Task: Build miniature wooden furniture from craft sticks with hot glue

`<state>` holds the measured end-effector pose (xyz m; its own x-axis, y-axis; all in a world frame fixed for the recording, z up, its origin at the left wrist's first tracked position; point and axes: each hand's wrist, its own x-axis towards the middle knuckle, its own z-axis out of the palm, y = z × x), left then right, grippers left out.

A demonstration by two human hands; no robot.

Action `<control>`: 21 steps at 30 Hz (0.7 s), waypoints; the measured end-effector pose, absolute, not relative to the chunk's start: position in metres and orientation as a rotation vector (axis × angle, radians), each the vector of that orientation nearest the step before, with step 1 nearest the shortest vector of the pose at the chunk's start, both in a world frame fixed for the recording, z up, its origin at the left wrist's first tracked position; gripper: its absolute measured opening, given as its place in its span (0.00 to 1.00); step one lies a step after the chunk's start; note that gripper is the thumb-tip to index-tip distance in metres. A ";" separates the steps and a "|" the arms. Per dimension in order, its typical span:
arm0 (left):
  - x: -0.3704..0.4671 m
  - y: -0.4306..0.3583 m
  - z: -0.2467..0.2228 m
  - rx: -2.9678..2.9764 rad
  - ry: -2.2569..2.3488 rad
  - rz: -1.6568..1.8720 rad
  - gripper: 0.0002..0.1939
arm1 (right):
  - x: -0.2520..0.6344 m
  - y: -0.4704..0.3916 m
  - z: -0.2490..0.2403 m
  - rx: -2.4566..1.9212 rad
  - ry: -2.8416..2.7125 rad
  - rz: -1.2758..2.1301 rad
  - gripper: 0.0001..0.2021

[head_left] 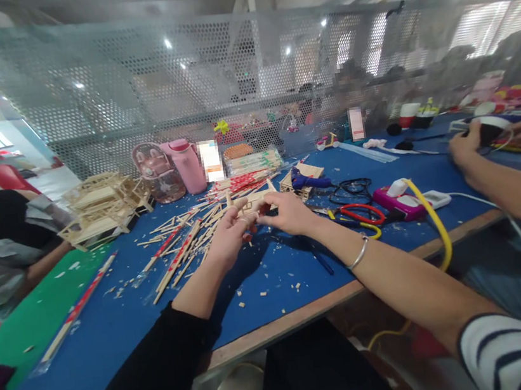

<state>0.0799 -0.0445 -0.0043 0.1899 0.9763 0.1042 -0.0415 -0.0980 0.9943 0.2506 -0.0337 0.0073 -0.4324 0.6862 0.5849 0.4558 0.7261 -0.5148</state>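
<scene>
My left hand (pixel 231 234) and my right hand (pixel 289 211) meet over the middle of the blue table, fingers closed on a small wooden stick model (pixel 253 204). Short posts rise from the model, and the fingers hide much of it. To the left of my left hand, thin wooden sticks (pixel 179 253) lie in a loose heap, some with red wrapping. Just beyond my right hand rests a blue glue gun (pixel 309 179), beside another small wooden piece (pixel 311 169).
Stacked wooden models (pixel 103 206), a clear jug (pixel 160 179) and a pink bottle (pixel 188 169) stand at back left. Scissors (pixel 363 213), cables and a purple power strip (pixel 398 203) lie right. A co-worker's hands (pixel 469 142) hold something dark at far right; another person sits left.
</scene>
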 end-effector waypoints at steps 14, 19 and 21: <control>0.080 -0.038 -0.012 1.524 1.101 1.160 0.45 | 0.249 -0.014 -0.020 -0.911 -1.877 0.766 0.12; 0.077 -0.038 -0.012 1.749 1.258 1.147 0.34 | 0.245 -0.012 -0.021 -0.907 -1.842 0.848 0.10; 0.075 -0.037 -0.011 1.819 1.351 1.205 0.27 | 0.244 -0.010 -0.021 -0.955 -1.837 0.807 0.10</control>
